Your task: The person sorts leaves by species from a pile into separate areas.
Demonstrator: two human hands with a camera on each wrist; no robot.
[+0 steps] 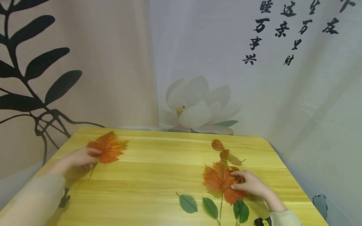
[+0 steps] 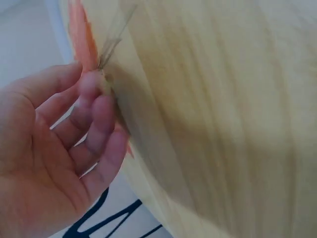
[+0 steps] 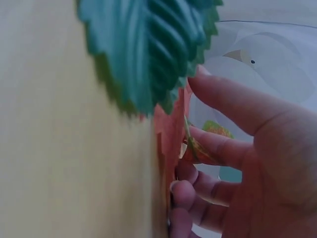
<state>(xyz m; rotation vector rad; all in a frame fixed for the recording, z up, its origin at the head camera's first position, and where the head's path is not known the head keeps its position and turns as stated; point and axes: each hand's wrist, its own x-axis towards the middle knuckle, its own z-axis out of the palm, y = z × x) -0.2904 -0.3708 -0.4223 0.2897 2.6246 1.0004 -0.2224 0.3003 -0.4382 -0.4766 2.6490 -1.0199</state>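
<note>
At the table's far left, my left hand [image 1: 82, 158] pinches an orange maple leaf [image 1: 111, 149] between thumb and fingers near its base. The thin stem [image 2: 116, 37] sticks out past the fingertips in the left wrist view. My right hand [image 1: 251, 183] touches the right side of a second orange maple leaf [image 1: 216, 180], thumb and index finger spread apart. A small reddish-brown leaf [image 1: 239, 179] shows between them, partly covered by the fingers. Close to the right wrist camera hangs a green serrated leaf [image 3: 148, 49], in front of that hand.
Beyond the right maple leaf lie small reddish and greenish leaves [image 1: 217, 145]. Several green leaves, one a single leaf [image 1: 188, 203], lie at the near side of the yellow wooden table [image 1: 141, 188]. A printed curtain [image 1: 118, 62] hangs behind. Dark items show beside both sleeves.
</note>
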